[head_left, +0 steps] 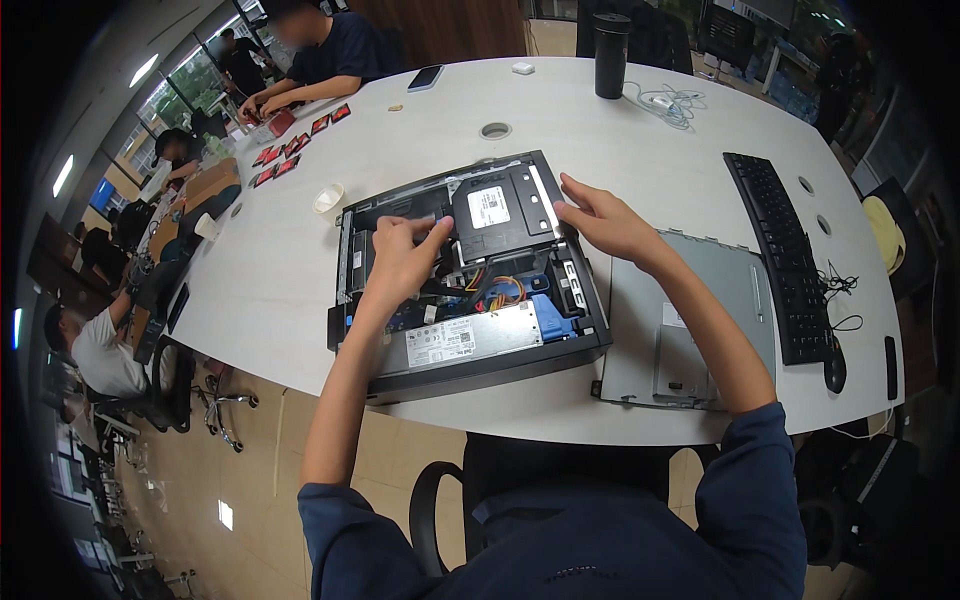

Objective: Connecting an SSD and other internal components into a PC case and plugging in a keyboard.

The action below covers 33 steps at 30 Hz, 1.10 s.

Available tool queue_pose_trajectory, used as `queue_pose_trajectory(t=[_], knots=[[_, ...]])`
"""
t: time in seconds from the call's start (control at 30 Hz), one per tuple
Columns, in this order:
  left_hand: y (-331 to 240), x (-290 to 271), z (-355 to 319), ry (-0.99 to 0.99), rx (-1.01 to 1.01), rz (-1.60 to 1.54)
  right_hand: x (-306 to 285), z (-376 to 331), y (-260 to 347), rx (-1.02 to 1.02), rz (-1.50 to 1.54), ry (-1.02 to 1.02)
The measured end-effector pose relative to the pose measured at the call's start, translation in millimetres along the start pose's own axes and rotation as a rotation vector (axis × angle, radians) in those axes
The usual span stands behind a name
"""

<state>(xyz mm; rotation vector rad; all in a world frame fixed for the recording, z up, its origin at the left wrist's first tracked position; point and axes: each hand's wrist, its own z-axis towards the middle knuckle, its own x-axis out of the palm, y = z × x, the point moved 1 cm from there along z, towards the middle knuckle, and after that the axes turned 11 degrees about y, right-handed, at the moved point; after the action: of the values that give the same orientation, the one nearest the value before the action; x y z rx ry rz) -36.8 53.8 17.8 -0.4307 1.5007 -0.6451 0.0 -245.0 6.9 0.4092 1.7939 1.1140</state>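
Note:
An opened black desktop computer case (470, 375) lies flat on the table before me. In its upper right part sits a flat black optical drive (525, 215) with a white label. My left hand (405, 262) is over the middle of the case, fingers bent and thumb drawn in beside the drive's left edge; what they grip, if anything, is hidden. Stretched out at the case's right edge, my right hand (615, 225) rests its thumb side near the drive's pale front strip. Coloured wires (505, 292) and a silver power supply (470, 338) fill the near part of the case.
A grey side panel (640, 310) lies right of the case, with a black keyboard (775, 250) and a mouse (835, 375) beyond. Farther back stand a black tumbler (611, 60) and a coiled cable (670, 105). Red-black packets (290, 147) lie near a co-worker (335, 50).

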Motion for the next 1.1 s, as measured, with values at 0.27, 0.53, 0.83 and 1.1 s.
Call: queue_pose_trajectory(t=[0.27, 0.53, 0.83, 1.1], knots=[[2.2, 19.4, 15.8, 0.007, -0.223, -0.263, 0.8, 0.5, -0.8, 0.055, 0.511, -0.020], [10.2, 11.7, 17.2, 0.138, -0.210, -0.440, 3.7, 0.0, -5.6, 0.081, 0.408, 0.034], [-74.9, -14.4, -90.0, -0.288, 0.549, 0.172, 8.9, -149.1, -11.2, -0.207, -0.866, -0.127], [-66.4, 67.8, -161.3, -0.230, 0.329, 0.305, 78.2, -287.8, -34.0, 0.165, -0.593, -0.270]])
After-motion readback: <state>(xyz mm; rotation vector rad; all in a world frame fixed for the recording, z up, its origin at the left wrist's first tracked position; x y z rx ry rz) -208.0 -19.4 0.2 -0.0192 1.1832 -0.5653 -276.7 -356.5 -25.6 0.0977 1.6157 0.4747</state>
